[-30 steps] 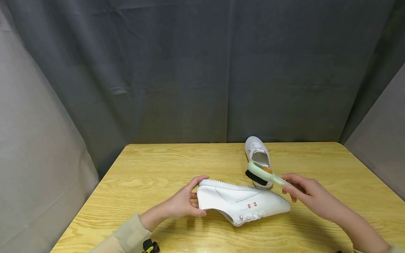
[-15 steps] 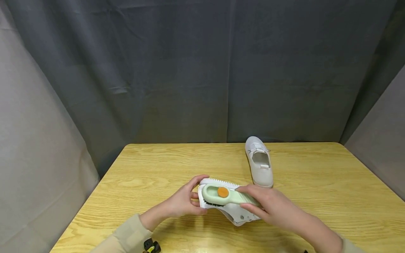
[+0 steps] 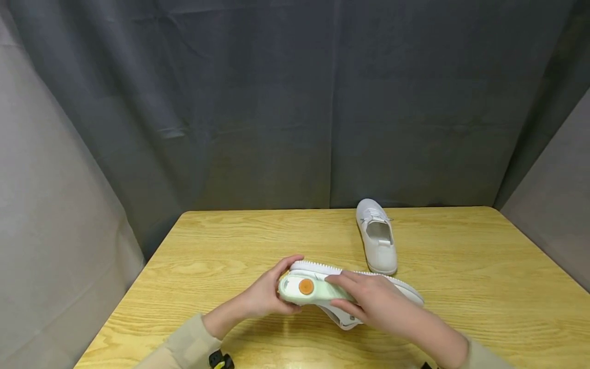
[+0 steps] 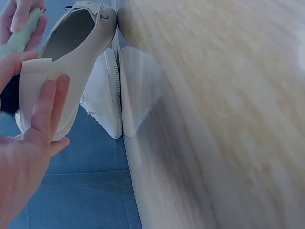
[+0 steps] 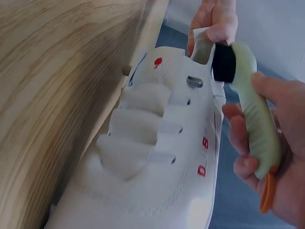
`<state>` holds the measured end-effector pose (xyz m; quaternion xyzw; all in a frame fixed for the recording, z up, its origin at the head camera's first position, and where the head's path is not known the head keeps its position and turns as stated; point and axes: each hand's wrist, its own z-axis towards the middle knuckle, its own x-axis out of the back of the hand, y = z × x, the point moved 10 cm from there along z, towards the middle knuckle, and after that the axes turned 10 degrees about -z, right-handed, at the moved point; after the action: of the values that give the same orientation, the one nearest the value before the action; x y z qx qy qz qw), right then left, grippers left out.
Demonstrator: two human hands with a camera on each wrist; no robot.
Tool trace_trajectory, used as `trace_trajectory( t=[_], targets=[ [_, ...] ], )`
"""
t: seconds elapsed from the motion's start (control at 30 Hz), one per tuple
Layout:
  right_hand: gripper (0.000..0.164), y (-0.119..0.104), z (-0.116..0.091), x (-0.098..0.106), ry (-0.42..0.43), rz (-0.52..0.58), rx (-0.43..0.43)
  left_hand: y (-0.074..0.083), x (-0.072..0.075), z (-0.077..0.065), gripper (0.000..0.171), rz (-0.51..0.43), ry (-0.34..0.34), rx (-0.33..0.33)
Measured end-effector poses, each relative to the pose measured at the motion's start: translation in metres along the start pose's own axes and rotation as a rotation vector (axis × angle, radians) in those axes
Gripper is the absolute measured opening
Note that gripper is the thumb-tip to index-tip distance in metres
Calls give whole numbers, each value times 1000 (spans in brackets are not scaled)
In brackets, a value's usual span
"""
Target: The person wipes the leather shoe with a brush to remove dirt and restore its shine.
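Observation:
My left hand [image 3: 265, 297] grips the heel of a white shoe [image 5: 143, 195], which lies tipped on its side, its ridged sole away from me and its toe to the right. In the left wrist view its thumb and fingers span the heel end. A pale green brush [image 3: 322, 291] with an orange button is held by my right hand [image 3: 378, 305], fingers wrapped round the handle. The brush's black bristles [image 5: 223, 64] lie against the shoe's side near the heel in the right wrist view. Red letters show on that side; the head view hides them behind my right hand.
A second white shoe [image 3: 380, 251] stands upright on the wooden table [image 3: 239, 236], behind the held one, toe pointing to the back. A dark grey curtain [image 3: 258, 128] hangs behind the table, with pale cloth [image 3: 60, 205] at the left side.
My right hand has brought the brush from above the toe leftward and down onto the heel side, then slightly further left. The left hand and its shoe have stayed in place.

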<state>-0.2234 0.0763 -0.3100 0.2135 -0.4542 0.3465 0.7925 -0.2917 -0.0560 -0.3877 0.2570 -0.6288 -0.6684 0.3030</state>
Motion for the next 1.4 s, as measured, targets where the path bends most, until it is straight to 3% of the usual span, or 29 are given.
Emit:
trace_trajectory(
  t=[0.17,0.4,0.5,0.67,0.77,0.97,1.13,1.27,1.4],
  targets=[
    [31,-1,5,3,55,-41,-40,-3,-2,-2,91,-23,5,30],
    [32,24,-6,19,143,-26,-170,-6,-1,-1,91,-36,16,61],
    [34,24,-11,19,117,4,-144,-5,-1,-1,93,-20,28,61],
    [32,8,-16,13,123,-42,10,-5,0,0,95,-33,44,71],
    [31,3,-16,11,128,-46,55,-7,0,2,97,-23,51,78],
    [31,9,-12,8,94,-37,41,-7,-1,4,94,34,59,73],
    [33,24,-9,18,155,-75,-33,-5,1,5,88,77,78,65],
    [35,33,-10,27,182,-14,-81,-5,2,4,89,97,84,77],
    [32,27,-14,25,145,50,-39,-6,2,4,90,91,78,73]
  ],
)
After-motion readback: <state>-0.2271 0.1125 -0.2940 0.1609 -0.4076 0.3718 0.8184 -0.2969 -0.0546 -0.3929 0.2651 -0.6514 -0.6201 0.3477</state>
